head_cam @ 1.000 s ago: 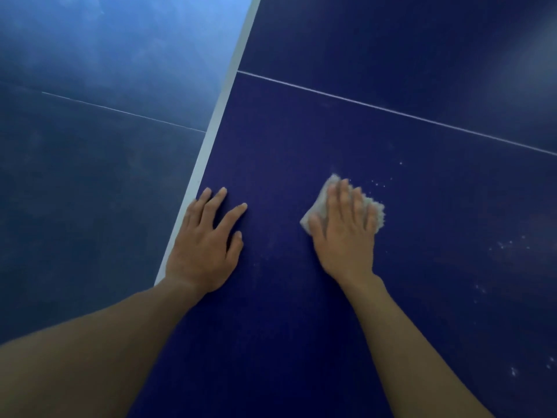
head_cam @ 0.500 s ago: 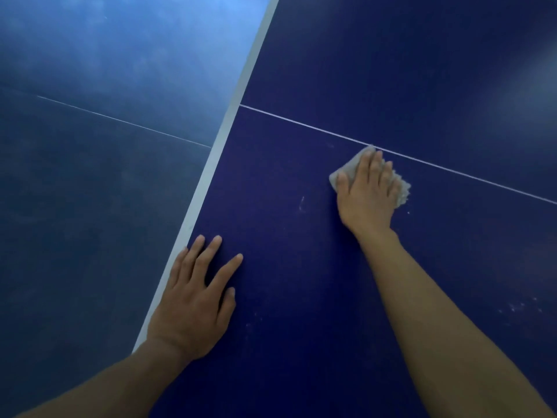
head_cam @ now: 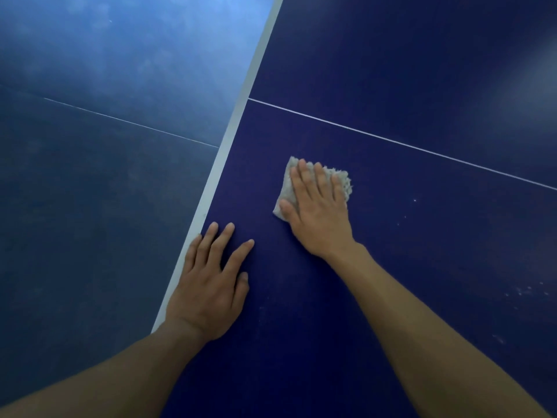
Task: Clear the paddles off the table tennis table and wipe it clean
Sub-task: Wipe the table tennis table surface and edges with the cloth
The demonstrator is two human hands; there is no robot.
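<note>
The person leans over the table tennis table, both bare forearms reaching in from the near side. The right hand lies flat on a small pale grey cloth, palm down, the fingers straight and close together, the thumb stretched out along the cloth's left edge; nothing is curled or pinched, the hand simply presses the rag onto the dark blue top. The cloth is crumpled and fuzzy at its rim, showing beyond the fingertips and to either side of the hand, and it sits on the playing surface a little short of the thin white centre line that crosses the table at a slant. The left hand rests palm down on the table just beside the broad white edge stripe, its fingers straight and slightly spread, the outer ones lying over the stripe, holding nothing. The two hands are near each other but apart, the left one closer to the person. To the right of the cloth the blue top carries scattered pale specks, some near the cloth and more toward the near right corner of the view. Past the table's edge, on the left, lies a lighter blue floor with a fine pale seam running across it and brighter light falling on its far part.
</note>
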